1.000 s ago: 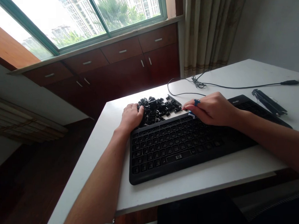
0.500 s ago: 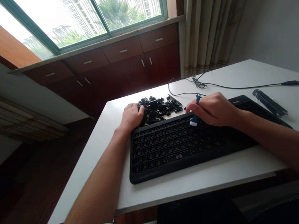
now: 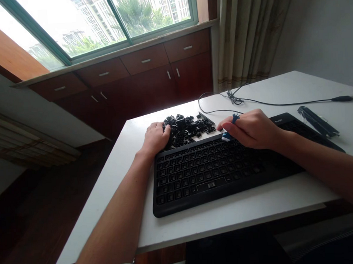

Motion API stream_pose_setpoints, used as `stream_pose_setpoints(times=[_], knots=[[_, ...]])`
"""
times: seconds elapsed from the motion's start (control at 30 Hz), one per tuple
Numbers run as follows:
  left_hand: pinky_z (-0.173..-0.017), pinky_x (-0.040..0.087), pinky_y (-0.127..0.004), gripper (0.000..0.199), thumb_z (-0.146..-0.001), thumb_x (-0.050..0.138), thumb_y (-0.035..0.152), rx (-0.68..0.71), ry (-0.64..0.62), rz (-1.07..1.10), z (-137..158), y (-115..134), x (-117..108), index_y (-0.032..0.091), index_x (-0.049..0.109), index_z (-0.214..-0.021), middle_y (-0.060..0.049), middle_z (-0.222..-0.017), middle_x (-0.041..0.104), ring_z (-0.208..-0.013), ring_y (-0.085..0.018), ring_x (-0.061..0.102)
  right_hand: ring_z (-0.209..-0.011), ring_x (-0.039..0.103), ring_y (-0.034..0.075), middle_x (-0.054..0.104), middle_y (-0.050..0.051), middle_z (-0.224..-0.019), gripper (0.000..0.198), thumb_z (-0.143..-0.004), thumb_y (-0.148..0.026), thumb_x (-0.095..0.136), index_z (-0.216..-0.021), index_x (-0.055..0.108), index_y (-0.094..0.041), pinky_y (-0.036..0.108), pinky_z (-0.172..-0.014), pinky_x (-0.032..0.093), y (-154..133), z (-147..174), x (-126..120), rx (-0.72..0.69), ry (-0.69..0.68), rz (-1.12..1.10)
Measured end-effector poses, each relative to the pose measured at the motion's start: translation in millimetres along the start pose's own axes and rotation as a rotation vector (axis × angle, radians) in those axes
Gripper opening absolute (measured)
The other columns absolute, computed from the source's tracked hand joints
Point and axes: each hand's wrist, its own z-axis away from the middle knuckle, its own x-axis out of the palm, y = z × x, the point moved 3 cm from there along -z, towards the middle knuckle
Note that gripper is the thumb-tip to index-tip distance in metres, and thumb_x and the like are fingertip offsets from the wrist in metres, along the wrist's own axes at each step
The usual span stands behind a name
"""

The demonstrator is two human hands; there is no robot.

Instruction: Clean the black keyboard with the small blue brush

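Observation:
A black keyboard (image 3: pixel 202 168) with its keycaps removed lies at a slant on the white table. My right hand (image 3: pixel 251 130) is closed around a small blue cleaning brush (image 3: pixel 226 136), whose white bristles point down at the keyboard's upper rows; its other end, shaped like a tiny hand, sticks out above my fingers. Beyond the keyboard's back edge lies a heap of loose black keycaps (image 3: pixel 183 127). My left hand (image 3: pixel 157 137) rests at the left side of that heap, by the keyboard's far left corner, fingers stretched out and holding nothing visible.
A tangled black cable (image 3: pixel 235 98) runs along the back of the white table (image 3: pixel 292 86) to a plug (image 3: pixel 343 98) at the right. Near the keyboard's right end lies a long dark piece in clear wrapping (image 3: pixel 318 121). Wooden cabinets (image 3: pixel 150 74) stand under the window behind.
The brush has tilted in my right hand, and its bristles have moved up and slightly left, toward the keyboard's back edge. My left hand stays almost where it was.

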Motion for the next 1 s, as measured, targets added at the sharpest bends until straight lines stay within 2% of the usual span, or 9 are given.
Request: stream_pose_setpoints(times=[0.3,0.47,0.7,1.0], knots=[[-0.115,0.032,-0.049,0.068,-0.094,0.028,0.054,0.0,-0.001,0.012,0.5,0.5,-0.6,0.008,0.053,-0.137,-0.022,-0.14,0.051,-0.133,-0.036,0.045,-0.054,0.062,0.01,0.067,0.001,-0.061,0.044,-0.103,-0.038,0.039,-0.089,0.075,-0.016,0.026,-0.057,0.038,0.6,0.7,-2.7,-0.006,-0.027,-0.124],[-0.115,0.033,-0.048,0.066,-0.094,0.028,0.053,0.004,0.009,0.004,0.3,0.5,-0.2,0.007,0.054,-0.136,-0.022,-0.139,0.053,-0.132,-0.036,0.046,-0.052,0.06,0.01,0.066,0.002,-0.058,0.046,-0.101,-0.038,0.04,-0.084,0.076,-0.016,0.026,-0.055,0.037,-0.4,-0.5,-2.0,0.016,-0.028,-0.064],[-0.115,0.032,-0.048,0.068,-0.095,0.028,0.053,0.007,0.002,0.007,0.6,1.3,-0.9,0.006,0.053,-0.136,-0.024,-0.139,0.052,-0.132,-0.036,0.046,-0.05,0.056,0.011,0.064,0.002,-0.057,0.048,-0.102,-0.041,0.038,-0.086,0.074,-0.015,0.027,-0.053,0.034,-2.5,-1.6,-0.7,0.03,0.005,0.037],[-0.115,0.033,-0.048,0.067,-0.094,0.027,0.054,0.001,-0.003,0.004,0.7,0.8,-1.0,0.009,0.053,-0.136,-0.021,-0.14,0.053,-0.132,-0.035,0.046,-0.053,0.057,0.011,0.065,0.002,-0.06,0.051,-0.103,-0.045,0.036,-0.087,0.075,-0.016,0.027,-0.055,0.034,-0.5,0.5,-2.5,0.008,0.0,-0.058]])
